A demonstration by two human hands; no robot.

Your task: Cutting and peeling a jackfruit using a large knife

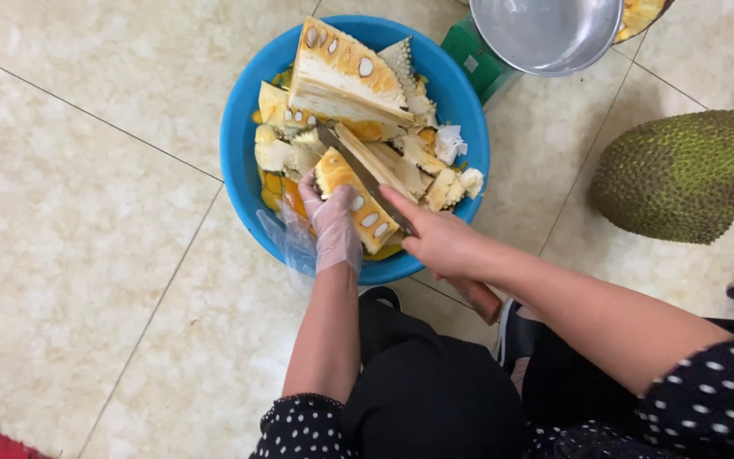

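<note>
Left hand [334,223]: in a clear plastic glove, fingers pressed on a jackfruit wedge [357,201] at the near edge of the blue basin [239,140].
Right hand [439,240]: bare, closed round the knife [365,174] handle, forefinger lying along the blade's back.
Knife: blade runs diagonally across the basin, touching the wedge on its right side.
Basin contents: large jackfruit slab [343,75] at the far edge, smaller yellow pieces and pale core scraps around it.
Floor [87,212]: beige tile; carries the basin.
Whole jackfruit half [680,174]: green, spiky, on the floor right of the basin.
Metal bowl [547,32]: beyond the basin's far right edge.
</note>
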